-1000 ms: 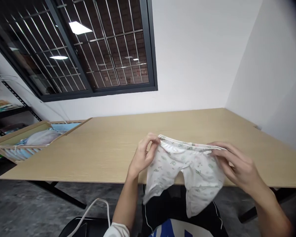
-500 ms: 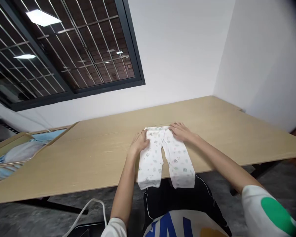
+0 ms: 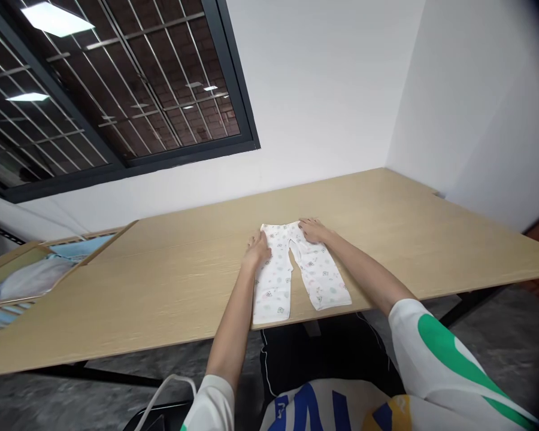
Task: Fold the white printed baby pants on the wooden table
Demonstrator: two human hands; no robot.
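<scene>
A pair of small white patterned pants [image 3: 275, 281] lies spread on the light wooden table, waistband away from me and both legs toward my body. My left hand [image 3: 257, 250] rests along the upper left side, with its thumb over the fabric and its fingers pointing up by the waist corner. My right hand [image 3: 313, 230] lies over the right waist corner, fingers stretched out across it. The two leg ends now rest on the tabletop close to its front edge. Parts of the waistband are hidden under my fingers.
The wooden table [image 3: 175, 269] reaches to the white wall [image 3: 323, 96]. At the left stands a wooden-railed crib-like frame [image 3: 110, 241] with blue and white cloth inside. A barred window [image 3: 161, 78] is above. A white cable [image 3: 161, 389] curves below the front edge.
The pants have slid away from me, so their leg ends no longer hang over the table's front edge. Both hands moved with them, and the right leg now angles further outward.
</scene>
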